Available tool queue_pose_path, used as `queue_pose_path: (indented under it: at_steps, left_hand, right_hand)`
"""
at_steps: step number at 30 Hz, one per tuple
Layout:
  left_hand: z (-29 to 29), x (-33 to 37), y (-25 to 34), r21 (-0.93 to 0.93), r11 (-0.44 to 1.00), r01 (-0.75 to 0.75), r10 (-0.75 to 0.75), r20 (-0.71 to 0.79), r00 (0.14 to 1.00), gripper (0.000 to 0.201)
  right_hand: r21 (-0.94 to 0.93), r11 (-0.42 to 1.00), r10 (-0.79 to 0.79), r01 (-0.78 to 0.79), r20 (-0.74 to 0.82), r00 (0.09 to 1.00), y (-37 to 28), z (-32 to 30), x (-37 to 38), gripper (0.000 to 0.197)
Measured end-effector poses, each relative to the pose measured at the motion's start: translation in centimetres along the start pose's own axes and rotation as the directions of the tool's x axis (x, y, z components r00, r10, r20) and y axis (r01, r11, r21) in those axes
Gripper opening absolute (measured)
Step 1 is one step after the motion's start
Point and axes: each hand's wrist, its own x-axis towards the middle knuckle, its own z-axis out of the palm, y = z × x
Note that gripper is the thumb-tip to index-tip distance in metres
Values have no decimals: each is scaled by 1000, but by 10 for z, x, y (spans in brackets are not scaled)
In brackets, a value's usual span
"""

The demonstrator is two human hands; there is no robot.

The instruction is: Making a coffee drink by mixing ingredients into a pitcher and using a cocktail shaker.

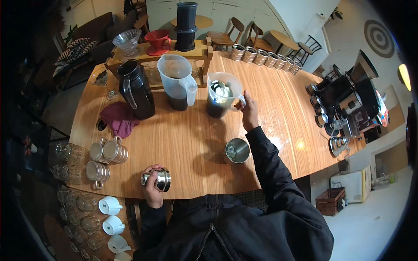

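My right hand (249, 111) is closed round the handle of a translucent plastic jug (216, 104) with dark liquid in it. Whether the jug's base touches the table I cannot tell. Nearer to me, below that jug, an open metal shaker cup (237, 151) with ice in it stands upright. At the table's front edge my left hand (151, 182) grips a shiny steel shaker lid (163, 179), its fingers wrapped over the side. A second, larger plastic jug (176, 80) with dark liquid stands left of the held one, beside a black pitcher (136, 91).
A wooden rack (204, 65) carries a red dripper (157, 42) and a clear dripper (127, 42). Left are a maroon cloth (119, 119), stacked mugs (97, 171), glasses and white cups (110, 205). Several tins (261, 57) line the far edge; a black grinder (348, 93) stands right.
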Motion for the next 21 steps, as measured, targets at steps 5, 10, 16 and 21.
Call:
queue_pose_path:
  at_steps: [5,10,16,21]
  left_hand:
    - [-2,11,1,1,999,53,-53,28,998,27]
    - [2,17,-7,74,996,50,-55,64,996,29]
    - [26,14,-18,102,992,81,-90,82,993,31]
    - [45,6,-27,142,989,49,-60,78,995,28]
  right_hand:
    - [98,979,-130,179,-374,918,-7,-46,-35,42]
    - [134,953,-129,272,-634,763,-29,-109,-85,28]
    - [-808,587,-634,45,-424,647,-31,-247,-154,26]
    - [-396,883,-462,251,-646,608,-51,-301,-178,22]
